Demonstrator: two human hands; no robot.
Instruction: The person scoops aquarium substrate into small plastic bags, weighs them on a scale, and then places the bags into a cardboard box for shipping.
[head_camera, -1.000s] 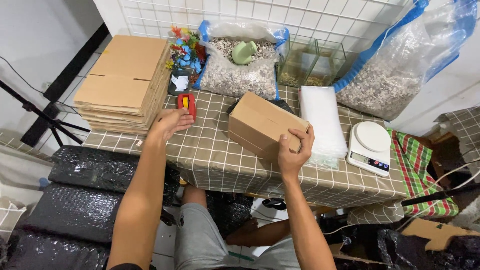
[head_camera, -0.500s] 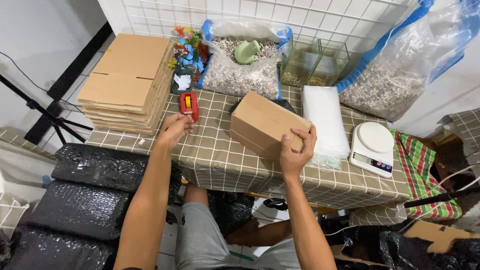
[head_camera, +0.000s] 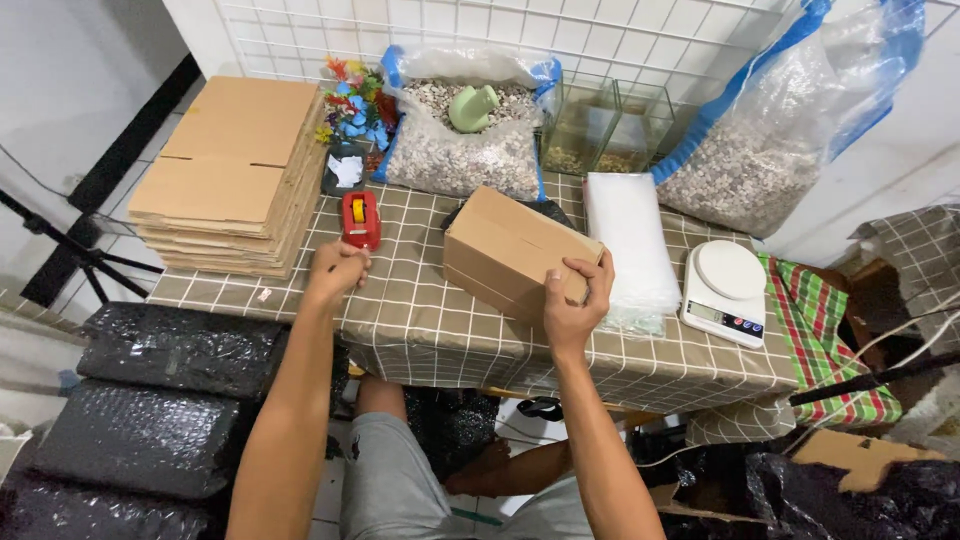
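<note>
Resting on checked tablecloth (head_camera: 420, 330), centre: closed cardboard box (head_camera: 515, 250), tilted. Right hand (head_camera: 575, 300) clamps box's near right corner, fingers over top edge. Left hand (head_camera: 338, 270) loosely curled, holding nothing, just below red tape dispenser (head_camera: 360, 220).

A brown cardboard box (head_camera: 515, 252) sits closed at the table's middle. Left of the box lies a stack of flattened brown cartons (head_camera: 235, 175). Behind the box stands an open clear bag of gravel (head_camera: 460, 150), blue-edged; a larger one (head_camera: 770, 150) leans right of it. The white kitchen scale's small grey screen (head_camera: 708, 312) lies right of the box.
</note>
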